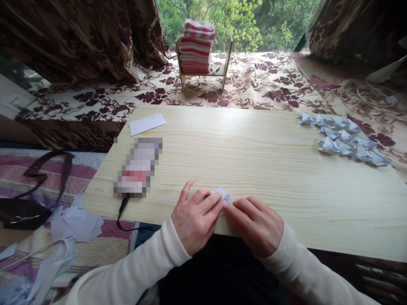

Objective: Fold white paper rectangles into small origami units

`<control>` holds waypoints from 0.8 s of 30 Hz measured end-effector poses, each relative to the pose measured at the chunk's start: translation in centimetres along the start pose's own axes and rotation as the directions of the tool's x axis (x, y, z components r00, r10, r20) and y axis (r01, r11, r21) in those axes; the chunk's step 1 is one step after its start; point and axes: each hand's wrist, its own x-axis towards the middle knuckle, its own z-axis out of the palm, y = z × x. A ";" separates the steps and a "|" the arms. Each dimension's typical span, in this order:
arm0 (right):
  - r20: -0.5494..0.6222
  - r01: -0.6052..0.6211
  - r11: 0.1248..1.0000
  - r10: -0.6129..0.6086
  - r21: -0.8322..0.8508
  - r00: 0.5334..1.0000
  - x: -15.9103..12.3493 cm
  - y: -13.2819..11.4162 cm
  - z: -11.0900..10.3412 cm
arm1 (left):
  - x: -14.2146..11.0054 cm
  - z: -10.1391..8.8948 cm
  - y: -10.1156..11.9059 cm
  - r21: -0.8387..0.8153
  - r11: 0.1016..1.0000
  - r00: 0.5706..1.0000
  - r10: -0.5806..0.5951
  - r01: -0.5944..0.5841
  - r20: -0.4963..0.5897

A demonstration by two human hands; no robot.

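A small piece of folded paper (pixel 226 198), whitish with a faint pattern, lies at the near edge of the wooden table between my hands. My left hand (pixel 197 216) reaches over it from the left, its fingertips pressed together on the paper while one outer finger sticks up and away. From the right, my right hand (pixel 257 222) pinches the paper's near right edge, with its other fingers curled in. Fingers cover much of the paper, so its full shape is hidden.
Several folded paper pieces (pixel 345 137) sit at the table's (pixel 248 148) far right. A paper strip (pixel 147 123) and a blurred-out phone (pixel 138 167) with a black cable lie left. Behind stands a small rack (pixel 227 63) of folded red-and-white cloths (pixel 197 48). Loose sheets (pixel 76 222) lie lower left.
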 end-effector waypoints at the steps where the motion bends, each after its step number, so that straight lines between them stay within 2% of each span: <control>1: -0.010 0.005 1.000 -0.005 0.005 1.000 -0.3 0.0 0.1 | 0.0 0.0 0.0 0.002 1.000 1.000 0.001 -0.001 0.005; 14: 0.028 -0.053 0.997 0.052 0.056 0.998 -0.6 -0.7 0.3 | 0.2 0.0 0.3 0.018 1.000 1.000 0.018 -0.018 0.003; 20: 0.025 0.006 0.992 -0.003 -0.124 1.000 0.2 -1.5 -0.1 | 0.5 0.0 0.6 0.024 1.000 0.999 -0.018 0.019 -0.046; 24: 0.028 0.009 0.988 -0.005 -0.151 1.000 0.6 -2.0 -0.2 | 0.5 0.1 0.6 0.012 1.000 0.999 -0.012 0.013 -0.040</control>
